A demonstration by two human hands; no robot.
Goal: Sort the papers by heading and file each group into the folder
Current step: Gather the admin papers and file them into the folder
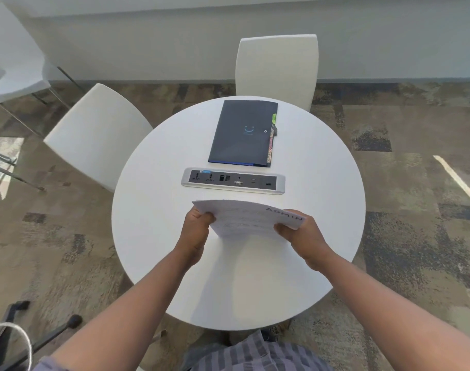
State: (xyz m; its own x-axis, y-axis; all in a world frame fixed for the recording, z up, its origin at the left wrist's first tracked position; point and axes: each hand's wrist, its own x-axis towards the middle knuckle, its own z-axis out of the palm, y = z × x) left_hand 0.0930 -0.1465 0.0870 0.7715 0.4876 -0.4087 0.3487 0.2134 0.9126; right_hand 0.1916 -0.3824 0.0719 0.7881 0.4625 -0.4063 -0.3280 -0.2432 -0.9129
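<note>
- my left hand (195, 231) grips the left edge of the papers (246, 219)
- papers held above the round white worktop (153, 210), top sheet headed ADMIN
- my right hand (302, 238) pinches their right edge
- dark folder (242, 133) lies shut beyond the socket strip (232, 181)

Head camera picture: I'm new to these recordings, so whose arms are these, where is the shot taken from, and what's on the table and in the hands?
There is no machine: a person wears a wide-angle camera on the head, looking forward and down. Both arms are that person's. The left hand and right hand each grip a side of a stack of papers, held above the round white table; the top sheet is headed ADMIN. Beyond it, a socket panel sits in the tabletop, and farther off lies a closed dark folder with coloured tabs at its right edge.
</note>
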